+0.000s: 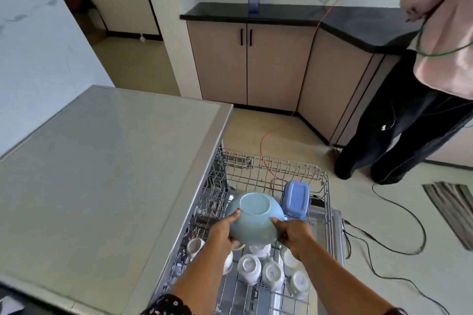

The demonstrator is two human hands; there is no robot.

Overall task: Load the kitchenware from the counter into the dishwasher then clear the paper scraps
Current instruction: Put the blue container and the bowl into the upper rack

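**Bowl held over a crowded rack**

Head view. Pale blue bowl (252,220), base up, held over the pulled-out dishwasher rack (302,174). Left hand (222,234) and right hand (294,234) each grip an opposite side, thumbs on the outer wall. Inverted white cups (249,267) sit just below; a blue plastic container (295,198) stands on edge just beyond.

Risks: set down here, the rim could knock or cap the cups. Pushed forward, it could topple the container. The wall is smooth and curved, so a one-handed hold may slip.
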